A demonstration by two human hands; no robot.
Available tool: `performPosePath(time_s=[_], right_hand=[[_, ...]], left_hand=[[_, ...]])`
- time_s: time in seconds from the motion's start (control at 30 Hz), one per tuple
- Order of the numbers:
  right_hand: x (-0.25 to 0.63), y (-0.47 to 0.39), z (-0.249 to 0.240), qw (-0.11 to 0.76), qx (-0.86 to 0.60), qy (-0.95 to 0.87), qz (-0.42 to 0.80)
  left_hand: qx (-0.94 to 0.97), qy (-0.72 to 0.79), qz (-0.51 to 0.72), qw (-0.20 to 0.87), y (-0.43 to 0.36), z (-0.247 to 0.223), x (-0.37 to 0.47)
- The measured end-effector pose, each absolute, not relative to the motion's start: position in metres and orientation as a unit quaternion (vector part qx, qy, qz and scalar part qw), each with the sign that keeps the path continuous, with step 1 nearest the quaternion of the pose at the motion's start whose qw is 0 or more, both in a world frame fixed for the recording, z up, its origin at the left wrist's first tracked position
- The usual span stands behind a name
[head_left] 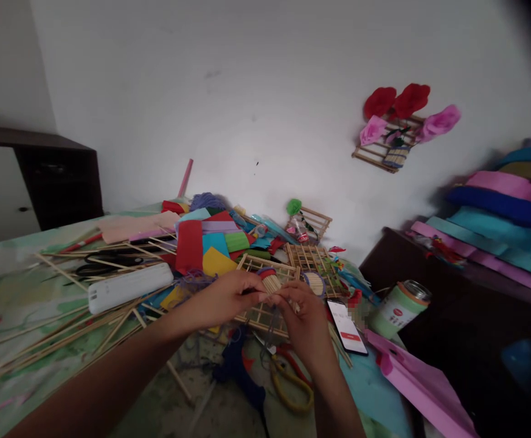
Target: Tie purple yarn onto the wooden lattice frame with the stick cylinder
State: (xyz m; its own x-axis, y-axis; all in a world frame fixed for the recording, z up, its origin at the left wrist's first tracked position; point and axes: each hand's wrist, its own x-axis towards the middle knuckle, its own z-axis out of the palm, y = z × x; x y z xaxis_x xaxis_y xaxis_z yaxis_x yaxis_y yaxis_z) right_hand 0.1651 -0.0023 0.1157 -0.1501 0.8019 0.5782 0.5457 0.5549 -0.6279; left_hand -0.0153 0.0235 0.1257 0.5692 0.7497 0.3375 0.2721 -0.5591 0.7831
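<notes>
My left hand [234,297]: pinched closed on yarn-trimmed sticks [272,281]
Right hand [304,313]: likewise
Glue gun [238,368]: seven o'clock from both

Person's left hand [234,297], bare, slender-fingered; right hand [307,315], likewise bare; left forearm [123,360] and right forearm [334,386] uncovered as far as view reaches, slim, tapering toward hands.

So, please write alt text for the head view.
A person's left hand and right hand meet at a small stick piece above a cluttered table, with coloured sheets beyond, a blue glue gun nearer and a phone at right.
</notes>
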Motion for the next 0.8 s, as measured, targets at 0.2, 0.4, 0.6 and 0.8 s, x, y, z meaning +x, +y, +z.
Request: performPosePath(time_s=[0.2, 0.4, 0.6, 0.8], right_hand=[[0.163, -0.009, 0.121, 0.476, -0.456, -0.742, 0.127], [0.163, -0.011, 0.122, 0.499, -0.455, -0.725, 0.138], [0.157, -0.011, 0.122, 0.547, -0.433, -0.691, 0.187], [0.165, -0.007, 0.12, 0.645, -0.382, -0.539, 0.384]], left_hand=[[0.787, 0.341, 0.377, 0.35, 0.023, 0.131, -0.02], [0.719, 0.338, 0.472, 0.382, 0.025, 0.131, -0.019], [0.631, 0.239, 0.389, 0.627, 0.008, 0.11, 0.01], [0.649, 0.23, 0.32, 0.651, 0.004, 0.098, 0.02]])
